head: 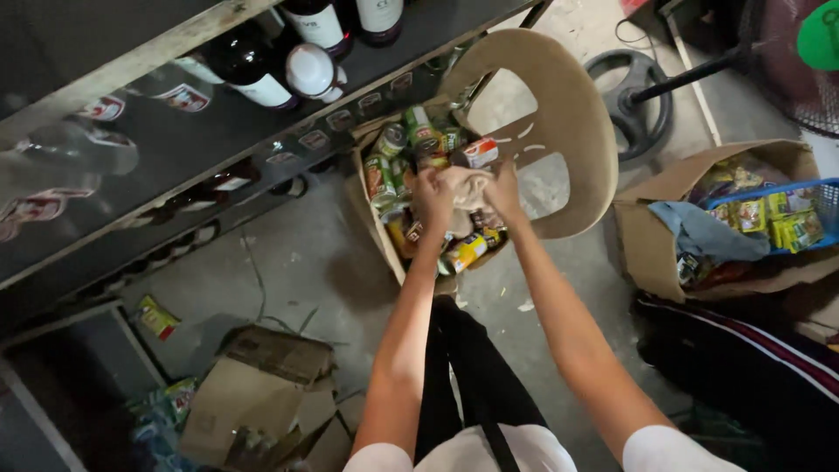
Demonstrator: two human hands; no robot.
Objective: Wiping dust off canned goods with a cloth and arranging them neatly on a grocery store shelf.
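Head view, as I read it: my left hand (433, 194) and right hand (500, 188) are both closed on a crumpled beige cloth (466, 185), bunched between them and touching each. It sits directly above the cardboard box (371, 223) of cans (381, 175), by the box's far edge near the plastic chair (559, 105); neither hand is nearer.

Both hands (434, 194) (504, 188) gripping cloth (466, 185), over box of cans (381, 229)

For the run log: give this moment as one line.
left hand: grip on beige cloth | right hand: grip on same cloth | below: cardboard box of cans on plastic chair
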